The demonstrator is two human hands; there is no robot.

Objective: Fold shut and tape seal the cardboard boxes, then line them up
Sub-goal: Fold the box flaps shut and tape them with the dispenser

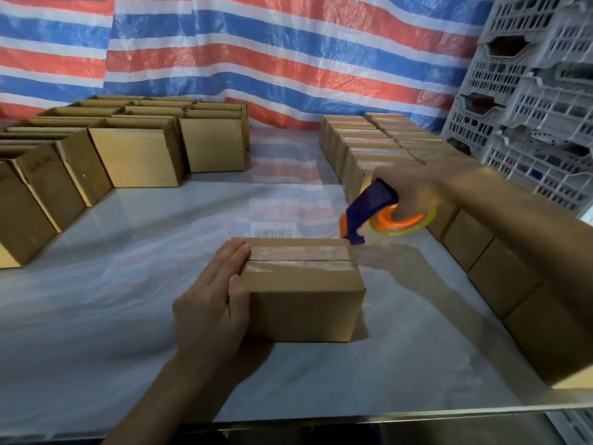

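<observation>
Fingers point(231, 259) brace taped box point(301, 285); right hand point(414, 187) grips dispenser point(369, 210).

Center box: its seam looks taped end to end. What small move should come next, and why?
Probably pull the tape dispenser down past the box's right edge to cut the tape: its blade sits there, and the left hand braces the box.

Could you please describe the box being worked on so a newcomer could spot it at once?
On the shiny table, open boxes crowd the left and sealed boxes line the right. The box you want sits alone in the near middle, the left hand on its end, touching no other box.
</observation>
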